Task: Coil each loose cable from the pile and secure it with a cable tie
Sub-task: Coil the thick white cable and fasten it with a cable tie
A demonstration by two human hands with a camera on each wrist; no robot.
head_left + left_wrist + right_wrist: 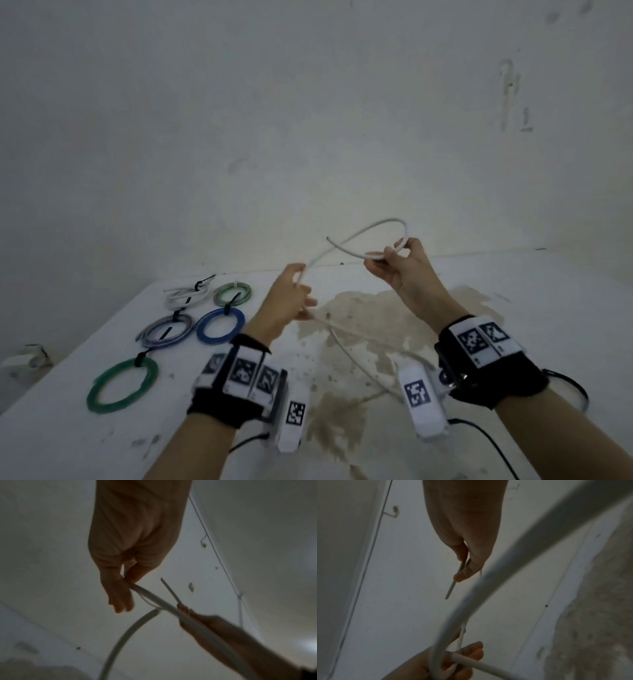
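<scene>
A white cable [373, 224] is lifted above the table, bent into one open loop. My right hand [394, 255] pinches the loop near the cable's free end, which sticks out to the left; the right wrist view shows the end [452, 588] poking past the thumb. My left hand [298, 291] grips the cable lower down, where it runs on and trails over the table [346, 353]. In the left wrist view my left hand [123, 588] pinches the white cable [150, 596], which runs to my right hand [187, 614].
Several coiled and tied cables lie at the table's left: a green coil [121, 385], a blue one [221, 325], a grey one [166, 330], a pale green one [233, 294] and a white one [186, 294]. The table [68, 428] carries a brown stain [359, 318]. A wall stands close behind.
</scene>
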